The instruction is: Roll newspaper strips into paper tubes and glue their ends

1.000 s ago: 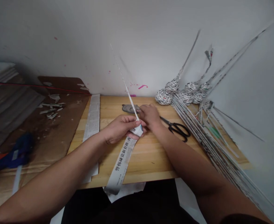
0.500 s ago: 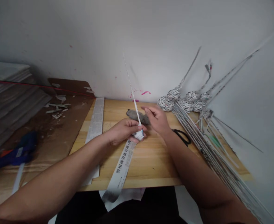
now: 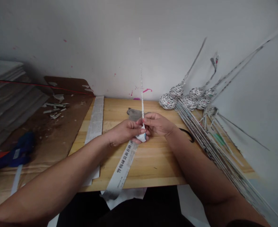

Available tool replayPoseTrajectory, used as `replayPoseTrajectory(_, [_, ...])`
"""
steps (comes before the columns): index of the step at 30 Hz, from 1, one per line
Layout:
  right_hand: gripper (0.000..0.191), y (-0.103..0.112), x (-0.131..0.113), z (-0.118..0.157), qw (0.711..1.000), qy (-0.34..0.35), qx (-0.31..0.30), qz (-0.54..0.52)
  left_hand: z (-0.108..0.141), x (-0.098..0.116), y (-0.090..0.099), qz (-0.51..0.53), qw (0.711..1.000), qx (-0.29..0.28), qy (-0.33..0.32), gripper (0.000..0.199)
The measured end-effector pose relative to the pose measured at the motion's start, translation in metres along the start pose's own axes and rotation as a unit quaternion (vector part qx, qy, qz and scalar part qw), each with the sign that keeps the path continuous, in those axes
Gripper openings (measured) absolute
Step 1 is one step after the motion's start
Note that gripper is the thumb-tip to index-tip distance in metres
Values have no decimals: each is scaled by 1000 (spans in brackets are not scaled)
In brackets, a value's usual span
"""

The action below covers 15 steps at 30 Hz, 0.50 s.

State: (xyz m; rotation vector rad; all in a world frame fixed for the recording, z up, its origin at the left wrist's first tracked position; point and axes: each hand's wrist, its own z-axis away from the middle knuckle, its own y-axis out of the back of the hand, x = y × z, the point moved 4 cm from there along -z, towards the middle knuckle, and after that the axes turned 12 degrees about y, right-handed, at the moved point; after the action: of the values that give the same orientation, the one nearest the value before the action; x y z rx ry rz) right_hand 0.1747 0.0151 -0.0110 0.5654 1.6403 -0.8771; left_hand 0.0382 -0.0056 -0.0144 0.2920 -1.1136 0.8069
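A newspaper strip (image 3: 123,168) slants across the wooden board, its lower end hanging past the front edge. Its upper end is rolled into a thin paper tube (image 3: 141,85) that stands nearly upright. My left hand (image 3: 123,132) pinches the strip where the flat paper turns into the tube. Close against it, my right hand (image 3: 159,124) grips the tube just above, thumb and fingers closed round it. Behind the hands lies a grey cloth (image 3: 133,114), partly covered by them. Black scissor-like handles (image 3: 188,135) show beside my right forearm.
Flat newspaper strips (image 3: 95,118) lie left on the wooden board (image 3: 158,176). Farther left are a blue glue gun (image 3: 20,154), paper scraps and a stack of paper (image 3: 8,94). Woven paper gourds (image 3: 168,101) and a bundle of paper tubes (image 3: 200,138) occupy the right.
My right hand has come in leftward and closed on the tube. The tube has swung from leaning left to nearly upright. My left hand keeps its pinch.
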Motion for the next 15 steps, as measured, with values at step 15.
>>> replayPoseTrajectory(15, [35, 3, 1, -5, 999, 6, 28, 41, 0, -1, -1, -69, 998, -8, -9, 34])
